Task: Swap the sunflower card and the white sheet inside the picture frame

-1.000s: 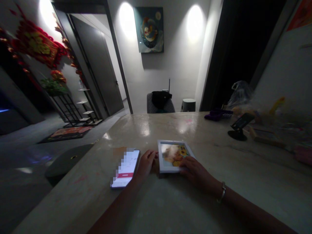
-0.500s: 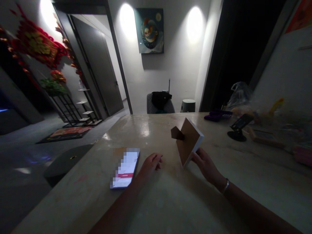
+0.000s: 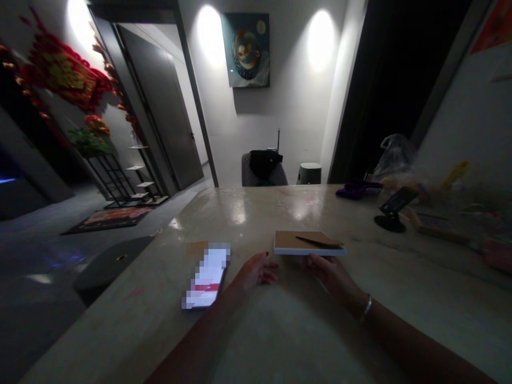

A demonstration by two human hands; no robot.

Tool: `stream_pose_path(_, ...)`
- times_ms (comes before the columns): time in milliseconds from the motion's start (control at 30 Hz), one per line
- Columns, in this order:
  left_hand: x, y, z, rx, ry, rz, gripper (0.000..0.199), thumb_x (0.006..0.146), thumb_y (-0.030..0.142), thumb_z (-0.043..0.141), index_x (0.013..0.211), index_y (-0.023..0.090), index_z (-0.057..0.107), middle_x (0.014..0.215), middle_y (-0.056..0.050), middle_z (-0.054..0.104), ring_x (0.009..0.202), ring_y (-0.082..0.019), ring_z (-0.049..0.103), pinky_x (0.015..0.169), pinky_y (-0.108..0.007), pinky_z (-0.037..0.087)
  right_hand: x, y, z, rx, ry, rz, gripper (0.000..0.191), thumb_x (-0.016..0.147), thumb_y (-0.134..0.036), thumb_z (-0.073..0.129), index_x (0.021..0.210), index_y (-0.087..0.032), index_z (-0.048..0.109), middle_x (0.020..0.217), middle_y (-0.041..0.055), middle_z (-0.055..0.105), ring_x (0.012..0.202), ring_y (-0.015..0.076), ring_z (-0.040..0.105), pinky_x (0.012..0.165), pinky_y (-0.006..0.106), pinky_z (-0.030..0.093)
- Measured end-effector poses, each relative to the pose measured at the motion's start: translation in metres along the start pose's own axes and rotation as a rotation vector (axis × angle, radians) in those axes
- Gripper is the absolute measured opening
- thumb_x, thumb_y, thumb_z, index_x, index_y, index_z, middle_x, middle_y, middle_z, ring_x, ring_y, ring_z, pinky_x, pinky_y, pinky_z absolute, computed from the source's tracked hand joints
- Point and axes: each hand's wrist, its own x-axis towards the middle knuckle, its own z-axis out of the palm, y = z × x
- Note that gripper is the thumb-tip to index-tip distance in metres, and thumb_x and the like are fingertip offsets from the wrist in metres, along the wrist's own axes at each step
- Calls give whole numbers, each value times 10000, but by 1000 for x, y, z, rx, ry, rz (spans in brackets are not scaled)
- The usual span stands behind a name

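A picture frame (image 3: 296, 243) with a white edge and brown backing is held nearly flat, back side up, above the table (image 3: 256, 330). Its brown stand leg (image 3: 320, 242) lies slantwise over the backing. My right hand (image 3: 330, 274), a silver bracelet at the wrist, grips the near edge, thumb at the rim and fingers underneath. Just left of the frame is my left hand (image 3: 258, 269), its fingers loosely curled and apart, holding nothing. Beside my left forearm lies a lit phone (image 3: 208, 277), its screen blurred out. The frame's front side is hidden.
On the right stand a black phone stand (image 3: 394, 210), a wooden frame (image 3: 434, 224), a purple item (image 3: 358, 189) and a clear plastic bag (image 3: 394, 154). A grey chair (image 3: 248, 173) is at the table's far side; a dark stool (image 3: 112, 261) stands left.
The picture frame has tipped from upright to nearly flat, back side up, its leg now close to the backing. My left hand has moved slightly right and its fingers have opened a little.
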Motion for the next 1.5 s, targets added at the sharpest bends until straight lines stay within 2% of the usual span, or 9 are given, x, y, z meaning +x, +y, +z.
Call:
stream_pose_path(133, -6, 4, 5, -217, -118, -52, 349, 826, 411, 400, 971, 126, 540, 842, -94, 648, 631, -145, 618, 588, -268, 470, -9, 2, 4, -19, -137, 182, 264, 619, -285, 700, 831, -150, 620, 798, 42, 648, 743, 159, 609, 767, 341, 472)
stream_pose_path(267, -8, 8, 2, -295, -32, -17, 251, 810, 260, 459, 981, 108, 562, 841, -96, 658, 719, -169, 623, 625, -271, 494, -14, 0, 4, -38, -285, 323, 254, 674, -260, 651, 893, -139, 607, 863, 62, 643, 778, 151, 614, 751, 321, 489)
stream_pose_path(400, -7, 8, -2, -321, 14, -39, 207, 790, 172, 469, 958, 105, 570, 850, -94, 659, 776, -178, 627, 643, -264, 508, -6, 1, -3, -60, -190, 361, 203, 654, -109, 600, 853, -148, 594, 829, 47, 642, 739, 136, 621, 687, 279, 511)
stream_pose_path(600, -8, 7, -5, -332, 42, -28, 231, 787, 148, 459, 997, 123, 552, 888, -90, 658, 802, -181, 630, 656, -277, 516, 13, 7, -23, -174, 103, 131, 245, 631, -104, 523, 847, -211, 564, 865, 40, 641, 758, 171, 623, 675, 324, 518)
stream_pose_path(767, -11, 10, -4, -311, 24, -18, 258, 776, 158, 488, 1027, 153, 547, 916, -79, 657, 845, -188, 621, 698, -297, 505, 16, 3, -29, -525, 220, -94, 201, 694, -259, 508, 873, -208, 584, 881, 46, 647, 802, 200, 598, 721, 356, 474)
stream_pose_path(900, -10, 9, -5, -288, -33, 7, 285, 753, 211, 548, 1036, 172, 539, 960, -70, 645, 911, -196, 595, 740, -308, 479, 13, 0, -22, -736, 157, -214, 279, 714, -398, 522, 882, -190, 601, 912, 68, 631, 864, 221, 573, 778, 364, 442)
stream_pose_path(1033, -7, 5, -7, -245, -57, 31, 322, 734, 265, 581, 1039, 174, 531, 961, -63, 635, 904, -193, 587, 725, -300, 463, 6, 3, -14, -932, 71, -301, 369, 710, -386, 556, 1019, -185, 566, 1077, 98, 571, 995, 232, 521, 883, 401, 382)
stream_pose_path(1333, -3, 1, -9, -92, 14, 31, 328, 705, 322, 606, 998, 194, 535, 701, 14, 584, 557, -86, 523, 463, -186, 329, 3, 6, -16, -1161, -27, -424, 372, 720, -324, 572, 1066, -191, 543, 1100, 99, 546, 1030, 238, 484, 918, 428, 358)
stream_pose_path(1500, -2, 0, -8, -76, 37, 7, 362, 702, 329, 606, 1028, 197, 522, 695, 24, 578, 493, -59, 481, 424, -173, 280, 2, 7, -19, -1253, -64, -477, 342, 759, -284, 525, 1086, -186, 529, 1077, 97, 560, 1012, 226, 500, 906, 407, 381)
